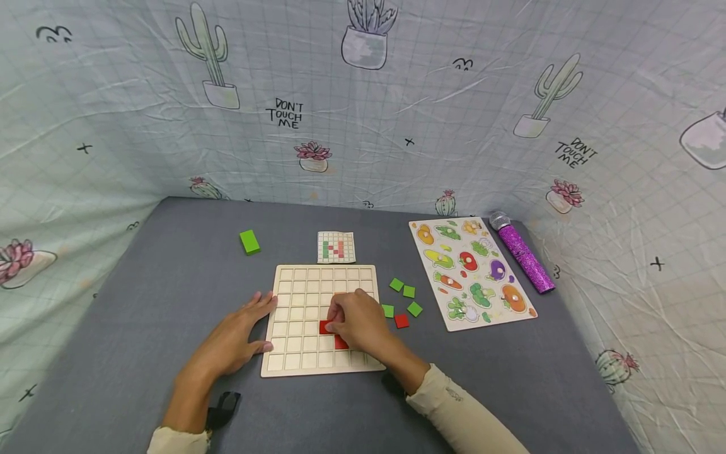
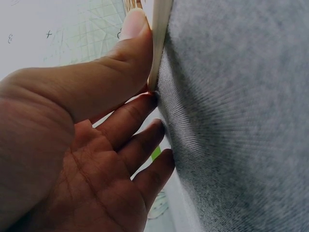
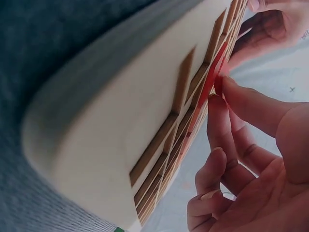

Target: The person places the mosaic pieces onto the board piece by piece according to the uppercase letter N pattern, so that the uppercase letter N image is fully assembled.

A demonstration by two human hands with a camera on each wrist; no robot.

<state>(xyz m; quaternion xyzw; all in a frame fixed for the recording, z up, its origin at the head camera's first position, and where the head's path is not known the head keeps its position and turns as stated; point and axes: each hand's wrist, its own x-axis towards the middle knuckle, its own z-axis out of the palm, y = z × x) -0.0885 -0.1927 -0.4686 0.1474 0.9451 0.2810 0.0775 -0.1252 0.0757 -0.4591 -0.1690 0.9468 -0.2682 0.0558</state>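
Observation:
A wooden grid board (image 1: 290, 362) with square recesses lies on the table. My right hand (image 1: 363, 320) is over its right half, thumb and index finger pinching a red square tile (image 3: 220, 79) close over the grid. Another red tile (image 1: 341, 342) shows in the board just below that hand, which hides part of the grid. My left hand (image 1: 229, 343) rests at the board's left edge, thumb and fingers spread. In the left wrist view, the thumb (image 2: 133, 36) touches the board's side and the other fingertips meet the grey tabletop.
Right of the board lie several loose green tiles (image 1: 414, 309) and a red tile (image 1: 401, 321). A pattern card (image 1: 336, 247) lies behind it, a green block (image 1: 249, 242) back left. Farther right are a vegetable puzzle board (image 1: 473, 274) and a glittery purple microphone (image 1: 524, 255).

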